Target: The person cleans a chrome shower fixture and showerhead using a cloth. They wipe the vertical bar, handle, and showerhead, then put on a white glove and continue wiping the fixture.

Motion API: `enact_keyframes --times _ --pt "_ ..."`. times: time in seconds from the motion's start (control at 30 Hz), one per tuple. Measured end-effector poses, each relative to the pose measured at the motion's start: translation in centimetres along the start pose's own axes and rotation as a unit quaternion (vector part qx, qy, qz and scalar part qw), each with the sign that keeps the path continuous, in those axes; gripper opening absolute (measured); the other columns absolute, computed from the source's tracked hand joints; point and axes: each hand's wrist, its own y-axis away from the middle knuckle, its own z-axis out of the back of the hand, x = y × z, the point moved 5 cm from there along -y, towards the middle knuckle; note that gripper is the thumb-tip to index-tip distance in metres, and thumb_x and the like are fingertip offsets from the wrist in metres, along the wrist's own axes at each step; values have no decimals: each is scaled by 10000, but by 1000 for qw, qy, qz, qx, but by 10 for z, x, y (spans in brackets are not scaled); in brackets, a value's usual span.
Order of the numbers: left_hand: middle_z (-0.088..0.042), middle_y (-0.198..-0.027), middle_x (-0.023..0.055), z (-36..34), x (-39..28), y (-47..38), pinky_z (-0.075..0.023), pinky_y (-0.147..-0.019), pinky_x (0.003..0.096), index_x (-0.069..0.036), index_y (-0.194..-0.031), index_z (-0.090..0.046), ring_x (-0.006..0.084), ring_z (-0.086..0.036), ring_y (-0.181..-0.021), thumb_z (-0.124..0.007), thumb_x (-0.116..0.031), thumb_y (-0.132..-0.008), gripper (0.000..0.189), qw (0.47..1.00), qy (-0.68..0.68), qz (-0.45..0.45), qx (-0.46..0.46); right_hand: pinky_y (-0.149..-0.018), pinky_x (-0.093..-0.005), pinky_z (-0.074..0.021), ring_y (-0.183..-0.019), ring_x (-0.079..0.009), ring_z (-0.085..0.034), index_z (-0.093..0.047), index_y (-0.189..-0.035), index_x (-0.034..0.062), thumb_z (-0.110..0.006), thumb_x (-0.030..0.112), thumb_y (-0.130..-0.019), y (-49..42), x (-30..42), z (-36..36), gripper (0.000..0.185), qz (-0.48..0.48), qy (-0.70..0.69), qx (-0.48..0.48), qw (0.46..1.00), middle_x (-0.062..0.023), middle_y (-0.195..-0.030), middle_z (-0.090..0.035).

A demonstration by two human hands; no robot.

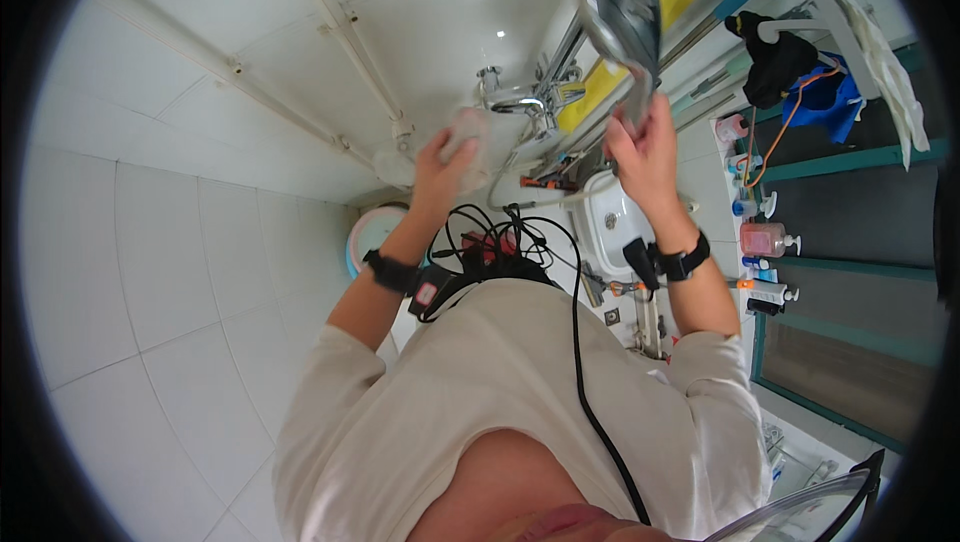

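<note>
My right hand (641, 148) is raised and closed round the narrow lower end of a large glossy grey handled object (621, 9). Motion blurs this object, so I cannot tell exactly what it is. Further left, my left hand (442, 170) grips a pale pink, partly see-through cloth or pad (474, 144), also blurred. Between the two hands, a chrome mixer tap (525, 103) juts from the white wall. The cloth or pad appears just left of the tap, and whether they touch is unclear.
A white washbasin (609, 219) lies below my right forearm. Pump bottles (765, 239) line the window ledge. Black cables (517, 230) loop at my waist, and a round basin (375, 234) stands lower left. Pipes (341, 31) run along the wall; dark cloth (780, 61) hangs upper right.
</note>
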Motion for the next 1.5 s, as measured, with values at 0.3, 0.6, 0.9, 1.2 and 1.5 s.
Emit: enact_keyframes --times 0.3,0.6,0.9,1.2,1.5 --pt "-580 -1314 225 -70 96 -49 -524 -810 354 29 -1082 -684 306 -671 -957 -765 -437 -765 569 894 -351 -21 278 -494 -265 -442 -556 -126 -525 -423 -985 44 -575 71 -919 85 -88 49 168 -97 -73 -127 985 -58 -832 -515" --pt "-702 -914 163 -84 84 -40 -526 -713 343 15 -1071 -688 257 -671 -738 -763 -445 -758 561 863 -376 47 334 -498 -246 -427 -558 -96 -505 -429 -966 44 -596 56 -884 75 -87 41 187 -79 -26 -100 991 -50 -799 -522" --pt "-700 -954 103 -62 60 -30 -526 -738 336 63 -1110 -650 184 -653 -805 -747 -308 -853 462 978 -171 -2 116 -542 -231 -434 -601 -70 -490 -457 -988 38 -610 18 -856 61 -88 27 203 -80 -63 -70 992 -27 -800 -538" --pt "-619 -1168 130 -60 40 -29 -507 -853 335 11 -1332 -484 215 -621 -1014 -691 -257 -883 563 976 133 173 9 -572 -202 -394 -614 -40 -445 -490 -998 35 -644 23 -841 62 -71 39 220 -67 17 -54 996 19 -762 -531" --pt "-613 -1131 108 -87 15 -43 -546 -824 378 -20 -1303 -488 247 -635 -981 -659 -101 -833 507 951 251 175 53 -580 -195 -366 -614 -28 -403 -514 -1002 31 -675 36 -819 73 -62 37 244 -77 2 -58 995 48 -701 -501"
